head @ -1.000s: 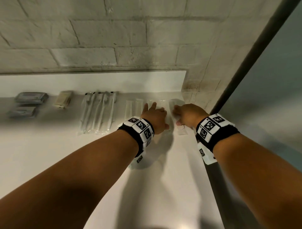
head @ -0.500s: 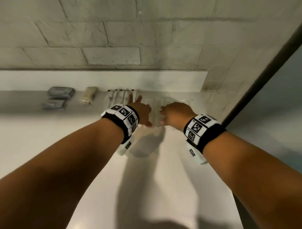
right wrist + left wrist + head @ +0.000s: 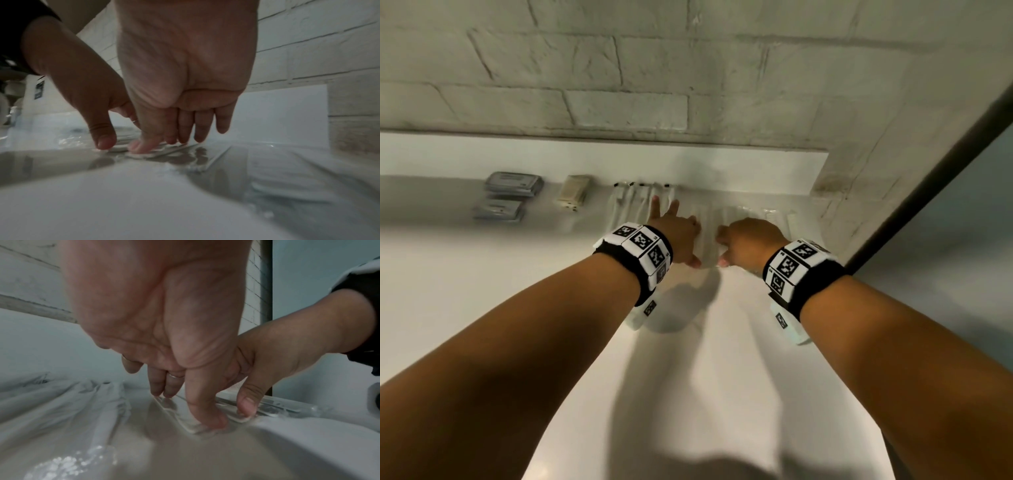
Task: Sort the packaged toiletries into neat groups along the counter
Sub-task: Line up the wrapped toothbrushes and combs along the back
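Several flat clear packets [image 3: 709, 219] lie side by side at the back of the white counter [image 3: 482, 308]. My left hand [image 3: 681, 234] and right hand [image 3: 727, 246] are close together over them, palms down. In the left wrist view my left hand [image 3: 187, 407] presses thumb and fingertips onto one clear packet [image 3: 192, 429]. My right hand [image 3: 162, 142] presses its thumb and straight fingers on the neighbouring packet [image 3: 176, 151]. Nothing is lifted off the counter. Wrapped toothbrushes [image 3: 628, 202] lie just left of my left hand.
Two grey packets [image 3: 513, 181] and a beige one [image 3: 573, 197] sit further left along the backsplash. Two more clear packets [image 3: 774, 216] lie at the right end by the stone wall corner [image 3: 859, 205]. A dark frame [image 3: 928, 178] runs along the counter's right edge.
Both hands have shifted left along the row, from the packets at the right end to those nearer the toothbrushes, and now sit closer together. My head has tipped, so the view has shifted.
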A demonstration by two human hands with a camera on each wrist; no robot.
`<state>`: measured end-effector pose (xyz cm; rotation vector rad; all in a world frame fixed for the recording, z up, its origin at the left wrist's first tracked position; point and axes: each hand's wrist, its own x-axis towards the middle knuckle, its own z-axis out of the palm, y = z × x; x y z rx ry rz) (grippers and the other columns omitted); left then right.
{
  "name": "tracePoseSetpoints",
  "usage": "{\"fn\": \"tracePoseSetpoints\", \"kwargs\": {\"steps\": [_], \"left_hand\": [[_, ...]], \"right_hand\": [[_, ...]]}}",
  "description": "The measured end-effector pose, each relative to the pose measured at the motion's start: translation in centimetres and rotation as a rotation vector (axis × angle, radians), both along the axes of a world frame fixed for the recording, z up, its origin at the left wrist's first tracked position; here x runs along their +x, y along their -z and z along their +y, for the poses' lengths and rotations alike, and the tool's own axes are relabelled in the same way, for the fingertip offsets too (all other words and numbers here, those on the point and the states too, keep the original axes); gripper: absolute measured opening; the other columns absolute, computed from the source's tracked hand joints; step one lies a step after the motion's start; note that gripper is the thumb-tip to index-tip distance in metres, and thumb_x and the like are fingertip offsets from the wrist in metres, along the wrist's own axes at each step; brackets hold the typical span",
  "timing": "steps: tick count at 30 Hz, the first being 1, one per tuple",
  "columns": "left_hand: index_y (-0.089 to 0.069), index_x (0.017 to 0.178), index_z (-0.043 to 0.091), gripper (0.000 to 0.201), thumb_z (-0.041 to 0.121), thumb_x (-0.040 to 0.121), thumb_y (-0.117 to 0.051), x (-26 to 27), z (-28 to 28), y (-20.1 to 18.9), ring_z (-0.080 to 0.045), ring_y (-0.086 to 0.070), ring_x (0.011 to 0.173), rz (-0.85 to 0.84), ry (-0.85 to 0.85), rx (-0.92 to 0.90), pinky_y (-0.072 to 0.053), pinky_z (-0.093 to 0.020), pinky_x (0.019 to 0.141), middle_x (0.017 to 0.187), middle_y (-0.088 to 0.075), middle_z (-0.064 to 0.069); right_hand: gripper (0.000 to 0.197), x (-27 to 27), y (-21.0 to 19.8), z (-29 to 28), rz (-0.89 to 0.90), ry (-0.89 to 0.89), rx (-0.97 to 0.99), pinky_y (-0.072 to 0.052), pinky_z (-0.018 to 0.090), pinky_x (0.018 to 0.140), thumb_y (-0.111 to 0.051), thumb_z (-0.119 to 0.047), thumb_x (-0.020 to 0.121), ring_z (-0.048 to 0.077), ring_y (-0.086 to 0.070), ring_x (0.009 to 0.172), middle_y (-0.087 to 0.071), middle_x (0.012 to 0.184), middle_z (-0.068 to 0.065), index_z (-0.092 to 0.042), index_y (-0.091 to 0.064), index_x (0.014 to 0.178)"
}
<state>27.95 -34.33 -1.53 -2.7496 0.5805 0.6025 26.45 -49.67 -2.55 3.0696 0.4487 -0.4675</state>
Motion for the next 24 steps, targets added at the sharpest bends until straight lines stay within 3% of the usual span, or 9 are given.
{"fn": "tracePoseSetpoints", "kwargs": {"steps": [4,8,17,21,24], "left_hand": [[-0.019,0.152,0.018,0.081,0.06,0.088,-0.045,-0.2,-1.2,0.1,-0.03,0.003,0.149,-0.048,0.051,-0.128,0.011,-0.06,0.114,0.16,-0.017,0.002],[-0.024,0.151,0.019,0.079,0.061,0.088,-0.045,-0.5,-2.8,0.7,-0.032,0.003,0.148,-0.022,0.111,-0.107,0.011,-0.059,0.114,0.159,-0.022,0.006],[-0.024,0.151,0.02,0.078,0.061,0.087,-0.046,-0.2,-3.2,0.8,-0.034,0.004,0.148,-0.031,0.1,-0.085,0.012,-0.061,0.112,0.158,-0.025,0.005],[-0.023,0.151,0.019,0.074,0.059,0.091,-0.04,-0.7,-4.3,0.3,-0.033,0.007,0.148,-0.067,0.116,-0.147,0.014,-0.059,0.112,0.16,-0.019,0.002],[-0.026,0.151,0.019,0.075,0.061,0.09,-0.039,-1.1,-5.8,0.3,-0.033,0.007,0.148,-0.064,0.139,-0.163,0.014,-0.059,0.112,0.159,-0.022,0.003]], "right_hand": [[0.05,0.2,-0.6,-1.6,-0.047,0.053,-0.014,-0.046,0.036,0.098,-0.059,-0.03,0.088,0.026,-0.054,0.122,-0.053,0.139,0.0,-0.025,-0.05,0.136],[0.034,0.2,-0.9,-2.7,0.052,0.089,-0.115,-0.044,0.03,0.075,-0.065,-0.027,0.084,0.029,-0.063,0.103,-0.067,0.112,0.008,-0.014,-0.065,0.116],[0.047,-0.2,-0.7,-3.1,0.038,0.038,-0.066,-0.045,0.032,0.08,-0.059,-0.023,0.089,0.031,-0.059,0.111,-0.063,0.121,0.011,-0.012,-0.052,0.134],[0.047,-0.1,-0.7,-5.2,-0.031,0.138,-0.048,-0.047,0.036,0.093,-0.058,-0.021,0.089,0.029,-0.057,0.116,-0.059,0.13,0.006,-0.019,-0.052,0.136],[0.037,-0.2,-0.6,-6.5,0.04,0.173,-0.12,-0.047,0.032,0.08,-0.065,-0.022,0.084,0.029,-0.062,0.105,-0.065,0.116,0.008,-0.017,-0.063,0.121]]}}
